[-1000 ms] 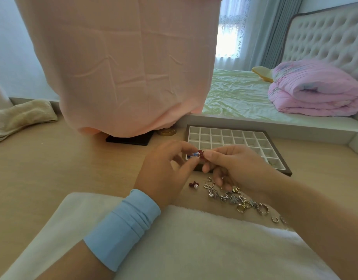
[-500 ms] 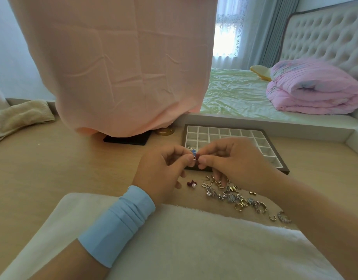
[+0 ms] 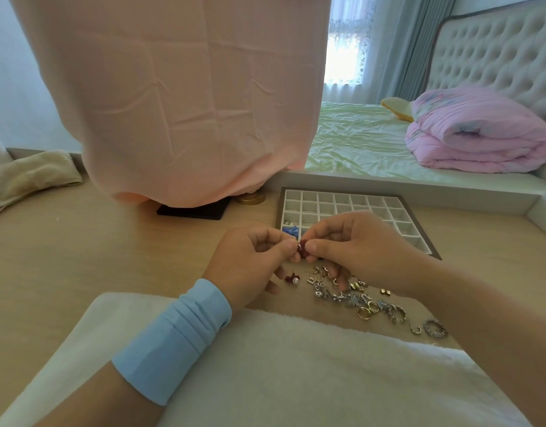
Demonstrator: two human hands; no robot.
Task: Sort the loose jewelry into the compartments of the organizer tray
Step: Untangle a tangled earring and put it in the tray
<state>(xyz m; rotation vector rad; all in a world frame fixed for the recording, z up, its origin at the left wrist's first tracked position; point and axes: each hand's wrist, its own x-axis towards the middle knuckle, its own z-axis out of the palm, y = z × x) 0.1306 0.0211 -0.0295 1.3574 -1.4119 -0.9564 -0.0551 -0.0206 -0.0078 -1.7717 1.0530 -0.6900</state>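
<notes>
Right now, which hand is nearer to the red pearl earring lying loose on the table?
Left. The left hand sits just left of the red pearl earring, nearly touching it; the right hand is farther off, to its right. Both pinch a small dark red piece.

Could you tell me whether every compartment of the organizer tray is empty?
No, blue pieces lie in a compartment on the left side of the organizer tray.

Earring [image 3: 302,249] btwn L hand [image 3: 250,263], R hand [image 3: 359,243]
</notes>
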